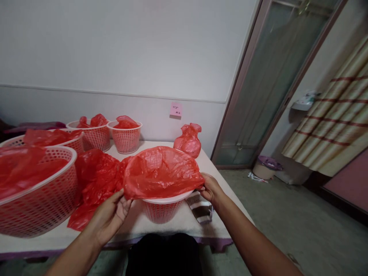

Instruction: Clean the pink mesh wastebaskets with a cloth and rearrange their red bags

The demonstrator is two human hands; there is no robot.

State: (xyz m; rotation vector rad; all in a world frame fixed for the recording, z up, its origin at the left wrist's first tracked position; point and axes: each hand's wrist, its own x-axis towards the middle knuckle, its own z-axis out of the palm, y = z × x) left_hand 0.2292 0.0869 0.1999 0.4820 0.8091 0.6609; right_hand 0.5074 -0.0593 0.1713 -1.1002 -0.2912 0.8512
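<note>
A red plastic bag (163, 172) is spread over the mouth of a white lattice basket (162, 211) in front of me. Its edge folds over most of the basket's rim, while a stretch of the near rim shows below it. My left hand (115, 212) pinches the bag's edge at the left side. On the right, my right hand (210, 188) grips the opposite edge, its fingertips partly hidden by the plastic. A heap of crumpled red bags (99, 180) lies left of the basket. Beside my right hand is a brown and white striped cloth (200, 209).
Several more lattice baskets (37, 207) with red bags in them stand at the left and back. A tied red bag (188, 141) sits near the back right table corner. A pink note (176, 110) is on the wall. On the floor stands a bin (265, 167).
</note>
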